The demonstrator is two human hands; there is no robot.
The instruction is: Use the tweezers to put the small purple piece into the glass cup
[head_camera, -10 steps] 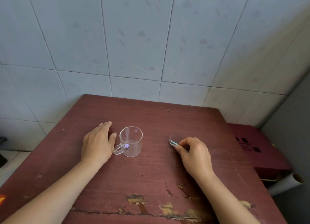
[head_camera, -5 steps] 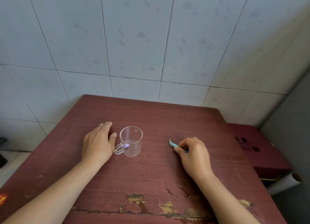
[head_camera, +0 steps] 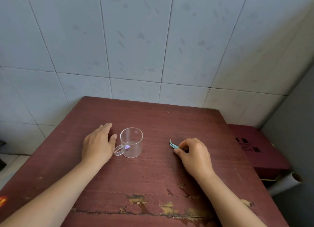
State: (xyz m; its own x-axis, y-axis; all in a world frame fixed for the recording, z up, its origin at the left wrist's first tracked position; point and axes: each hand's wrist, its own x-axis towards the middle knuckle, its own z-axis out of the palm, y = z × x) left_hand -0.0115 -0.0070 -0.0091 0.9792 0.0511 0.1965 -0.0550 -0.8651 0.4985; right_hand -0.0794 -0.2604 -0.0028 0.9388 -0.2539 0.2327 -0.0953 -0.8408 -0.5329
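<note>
A clear glass cup (head_camera: 131,141) with a handle stands upright on the dark red wooden table (head_camera: 156,172). The small purple piece (head_camera: 127,147) lies inside it at the bottom, on the handle side. My left hand (head_camera: 98,145) rests flat on the table just left of the cup, thumb close to the handle, holding nothing. My right hand (head_camera: 193,154) is low on the table to the right of the cup, fingers pinched on teal tweezers (head_camera: 173,144). Their curved tips point up and left, empty, at or just above the wood.
A tiled wall rises right behind the table. To the right, below table level, sits a dark red box (head_camera: 256,148) with a pale paper roll (head_camera: 287,182) in front of it. The table's near edge has chipped paint (head_camera: 153,204).
My right hand has lowered the tweezers toward the table and shifted slightly down. The cup, the purple piece and my left hand have not moved.
</note>
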